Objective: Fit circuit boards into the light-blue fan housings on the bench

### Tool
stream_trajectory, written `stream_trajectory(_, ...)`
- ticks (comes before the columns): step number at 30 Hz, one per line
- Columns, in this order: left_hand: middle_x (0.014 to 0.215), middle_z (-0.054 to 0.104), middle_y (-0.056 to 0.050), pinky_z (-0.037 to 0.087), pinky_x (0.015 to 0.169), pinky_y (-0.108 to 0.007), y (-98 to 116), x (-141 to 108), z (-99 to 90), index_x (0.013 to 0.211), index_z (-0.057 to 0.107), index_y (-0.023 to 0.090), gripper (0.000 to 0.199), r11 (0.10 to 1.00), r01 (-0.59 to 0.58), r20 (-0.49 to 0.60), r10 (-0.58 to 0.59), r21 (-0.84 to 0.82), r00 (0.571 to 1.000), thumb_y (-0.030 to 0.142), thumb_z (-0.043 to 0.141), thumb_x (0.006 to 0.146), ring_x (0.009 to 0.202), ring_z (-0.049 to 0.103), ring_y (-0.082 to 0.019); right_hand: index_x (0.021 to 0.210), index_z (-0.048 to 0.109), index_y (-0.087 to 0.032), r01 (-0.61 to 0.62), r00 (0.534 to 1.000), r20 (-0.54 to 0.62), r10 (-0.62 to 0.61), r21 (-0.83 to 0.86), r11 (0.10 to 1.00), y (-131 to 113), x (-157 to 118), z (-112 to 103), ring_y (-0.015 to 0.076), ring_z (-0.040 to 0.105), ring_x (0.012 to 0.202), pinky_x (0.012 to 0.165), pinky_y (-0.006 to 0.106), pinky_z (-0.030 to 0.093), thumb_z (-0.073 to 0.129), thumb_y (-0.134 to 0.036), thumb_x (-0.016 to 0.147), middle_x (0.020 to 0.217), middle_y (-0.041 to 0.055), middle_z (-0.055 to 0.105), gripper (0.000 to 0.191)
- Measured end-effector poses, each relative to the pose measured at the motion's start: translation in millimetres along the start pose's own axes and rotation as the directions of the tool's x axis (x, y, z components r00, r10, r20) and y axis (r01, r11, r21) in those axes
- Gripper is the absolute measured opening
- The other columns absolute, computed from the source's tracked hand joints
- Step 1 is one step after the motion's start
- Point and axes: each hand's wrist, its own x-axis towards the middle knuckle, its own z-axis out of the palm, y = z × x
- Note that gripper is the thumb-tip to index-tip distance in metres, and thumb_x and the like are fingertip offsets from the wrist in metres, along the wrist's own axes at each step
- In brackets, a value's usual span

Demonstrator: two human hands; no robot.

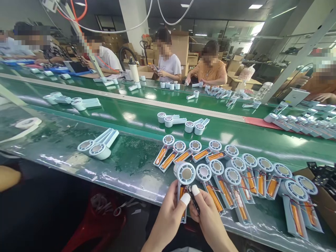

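Fingers (pixel 173 190) of the left hand (pixel 170 210) gripped a pale-blue plastic unit with a round slotted head (pixel 186 173) at the near edge of the dark-green bench (pixel 136 159); the right hand (pixel 208 208) pinched a slim black strip (pixel 195 203) at the unit's open handle.

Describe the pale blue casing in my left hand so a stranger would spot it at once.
From the green conveyor belt, drop to the near tabletop, where pale blue casings cluster. Along the cluster's near-left edge is the held casing. Unlike its neighbours, it is gripped by the left hand, while the right hand holds a black part beside it.
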Motion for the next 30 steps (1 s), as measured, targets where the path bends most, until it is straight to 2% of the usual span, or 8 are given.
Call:
stream_trajectory(5, 0.144, 0.057, -0.012, 0.039, 0.114, -0.035, 5, 2, 4.9, 0.139, 0.049, 0.020, 0.051, 0.979, -0.029, -0.035, 0.037, 0.203, 0.999, 0.048, 0.051, 0.096, 0.139, 0.048, -0.028, 0.067, 0.050, -0.020, 0.019, 0.999, -0.044, -0.020, -0.019, 1.000, 3, -1, 0, 0.0049, 0.022, 0.043, 0.040, 0.019, 0.018, 0.071, -0.069, 0.078, 0.048, -0.0105, 0.034, 0.055)
stream_trajectory(9, 0.112, 0.070, -0.010, 0.052, 0.090, -0.032, 6, 2, 10.7, 0.127, 0.057, 0.019, 0.046, 0.965, -0.014, -0.153, 0.055, 0.261, 0.987, 0.051, 0.044, 0.097, 0.109, 0.065, -0.027, 0.089, 0.060, -0.019, 0.132, 0.984, -0.090, -0.154, -0.213, 0.968, -1, -11, 0, 0.0076, 0.034, 0.046, 0.042, 0.018, 0.029, 0.065, -0.065, 0.086, 0.056, -0.0073, 0.046, 0.046)
stream_trajectory(12, 0.092, 0.069, -0.006, 0.053, 0.074, -0.030, 7, 3, 14.3, 0.114, 0.061, 0.020, 0.040, 0.966, 0.014, -0.220, 0.045, 0.257, 0.975, 0.052, 0.045, 0.095, 0.082, 0.065, -0.023, 0.121, 0.061, -0.022, 0.297, 0.933, -0.051, -0.356, -0.449, 0.843, 3, -22, -2, 0.0132, 0.054, 0.061, 0.056, 0.021, 0.047, 0.065, -0.059, 0.088, 0.074, -0.0009, 0.062, 0.050)
stream_trajectory(15, 0.083, 0.067, -0.004, 0.053, 0.071, -0.032, 8, 7, 17.1, 0.109, 0.062, 0.021, 0.035, 0.954, 0.017, -0.253, 0.063, 0.301, 0.965, 0.047, 0.044, 0.095, 0.073, 0.061, -0.022, 0.129, 0.063, -0.022, 0.339, 0.873, -0.048, -0.486, -0.656, 0.675, 13, -27, -5, 0.0201, 0.067, 0.082, 0.076, 0.027, 0.056, 0.060, -0.052, 0.093, 0.093, 0.0074, 0.071, 0.047)
stream_trajectory(18, 0.097, 0.071, -0.010, 0.054, 0.083, -0.037, 7, 11, 19.5, 0.112, 0.063, 0.021, 0.036, 0.938, 0.014, -0.277, 0.087, 0.345, 0.957, 0.045, 0.042, 0.095, 0.089, 0.066, -0.026, 0.132, 0.065, -0.023, 0.365, 0.803, -0.069, -0.591, -0.728, 0.581, 21, -23, -7, 0.0255, 0.069, 0.107, 0.093, 0.034, 0.056, 0.055, -0.046, 0.098, 0.122, 0.0121, 0.072, 0.042)
stream_trajectory(21, 0.139, 0.061, -0.014, 0.050, 0.102, -0.039, 4, 12, 21.6, 0.132, 0.056, 0.021, 0.046, 0.962, 0.026, -0.269, 0.049, 0.272, 0.962, 0.047, 0.039, 0.098, 0.128, 0.058, -0.029, 0.138, 0.062, -0.022, 0.395, 0.768, -0.025, -0.640, -0.768, 0.504, 21, -16, -9, 0.0250, 0.072, 0.100, 0.088, 0.035, 0.059, 0.049, -0.040, 0.101, 0.121, 0.0127, 0.073, 0.043)
stream_trajectory(26, 0.168, 0.025, -0.011, 0.030, 0.123, -0.041, -9, 9, 26.4, 0.156, 0.029, 0.018, 0.064, 0.976, 0.060, -0.245, -0.006, 0.211, 0.970, 0.049, 0.036, 0.101, 0.155, 0.020, -0.026, 0.147, 0.054, -0.017, 0.373, 0.795, 0.081, -0.601, -0.847, 0.380, 17, -11, -12, 0.0205, 0.071, 0.070, 0.059, 0.026, 0.057, 0.044, -0.033, 0.102, 0.100, 0.0137, 0.075, 0.049)
stream_trajectory(30, 0.170, 0.014, -0.013, 0.019, 0.127, -0.045, -17, 9, 30.0, 0.159, 0.017, 0.013, 0.075, 0.973, 0.076, -0.222, -0.027, 0.217, 0.975, 0.052, 0.040, 0.100, 0.156, 0.011, -0.027, 0.154, 0.044, -0.018, 0.353, 0.818, 0.116, -0.564, -0.875, 0.331, 18, -12, -11, 0.0229, 0.072, 0.075, 0.068, 0.031, 0.058, 0.036, -0.024, 0.101, 0.095, 0.0128, 0.073, 0.053)
